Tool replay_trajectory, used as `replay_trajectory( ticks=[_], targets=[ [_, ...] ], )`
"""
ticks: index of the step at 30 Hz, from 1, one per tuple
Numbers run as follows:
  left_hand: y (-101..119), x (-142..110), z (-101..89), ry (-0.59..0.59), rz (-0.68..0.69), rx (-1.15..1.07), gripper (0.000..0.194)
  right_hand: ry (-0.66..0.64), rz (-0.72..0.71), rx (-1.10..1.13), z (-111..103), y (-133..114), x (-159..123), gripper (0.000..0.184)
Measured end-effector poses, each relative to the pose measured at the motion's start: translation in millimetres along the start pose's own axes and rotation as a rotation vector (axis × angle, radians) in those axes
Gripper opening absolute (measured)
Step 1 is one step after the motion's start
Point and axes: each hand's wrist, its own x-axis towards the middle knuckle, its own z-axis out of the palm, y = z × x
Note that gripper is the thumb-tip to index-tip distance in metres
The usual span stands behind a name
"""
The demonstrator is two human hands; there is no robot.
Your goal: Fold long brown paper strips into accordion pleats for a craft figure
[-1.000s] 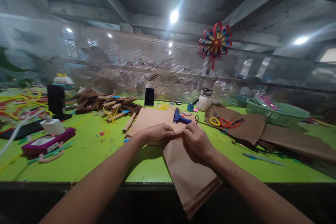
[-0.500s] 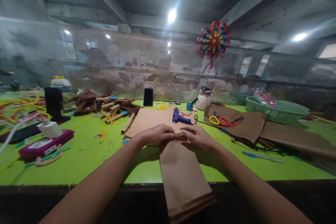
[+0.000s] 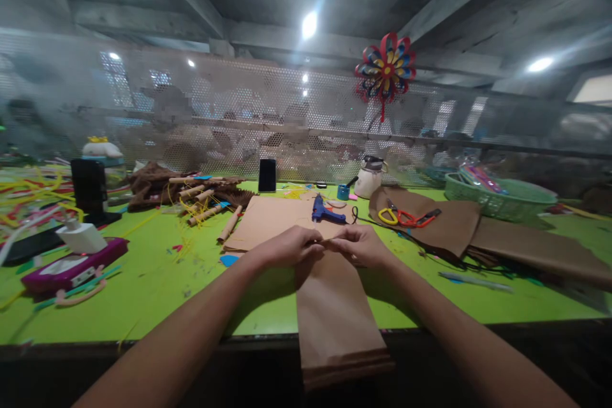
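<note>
My left hand (image 3: 297, 246) and my right hand (image 3: 361, 246) pinch the far end of a long strip of folded brown paper (image 3: 337, 312), fingertips almost meeting. From there the paper slopes toward me and hangs over the table's front edge, its near end layered. Under and beyond my hands lies a flat stack of light brown sheets (image 3: 265, 220). A blue glue gun (image 3: 327, 211) rests on that stack, just past my fingers. My fingers hide the pinched edge.
On the green table (image 3: 191, 306), rolled paper tubes (image 3: 198, 197) and a purple power strip (image 3: 76, 264) lie left. To the right are scissors (image 3: 389, 213), red-handled pliers (image 3: 415, 219), brown paper (image 3: 535, 248), a pen (image 3: 475, 282) and a green basket (image 3: 507, 201). A phone (image 3: 267, 176) stands behind.
My fingers have drawn closer together on the far edge of the paper, which is lifted slightly. The paper has swung a little, and the whole view has shifted slightly.
</note>
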Motion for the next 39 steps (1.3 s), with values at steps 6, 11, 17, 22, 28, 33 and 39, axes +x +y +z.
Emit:
replay_trajectory(
  ticks=[6,11,17,22,28,33,39],
  targets=[
    [-2.2,0.9,-0.1,0.008,0.014,0.049,0.026,0.004,-0.022,0.007,2.3,-9.9,-3.6,0.032],
    [-5.8,1.1,0.3,0.046,0.03,0.049,0.023,-0.012,-0.022,-0.072,-1.7,-5.9,-2.1,0.034],
    [-10.5,3.6,5.9,0.034,0.047,0.032,0.023,-0.094,-0.112,-0.256,-2.6,-4.6,-1.0,0.035],
    [-11.9,4.3,7.6,0.008,0.042,-0.032,0.03,-0.117,-0.173,-0.354,-1.1,-4.2,-1.7,0.033],
    [-12.0,1.5,0.1,-0.019,0.017,-0.031,0.032,-0.077,-0.176,-0.393,-4.7,-0.7,-1.3,0.033],
    [-20.4,3.6,-1.0,-0.025,-0.011,0.033,0.032,-0.075,-0.206,-0.412,-5.8,1.6,2.8,0.03],
    [-18.4,3.3,-1.1,-0.016,-0.024,-0.033,0.032,-0.057,-0.216,-0.371,-3.0,1.7,4.3,0.028]
  ],
)
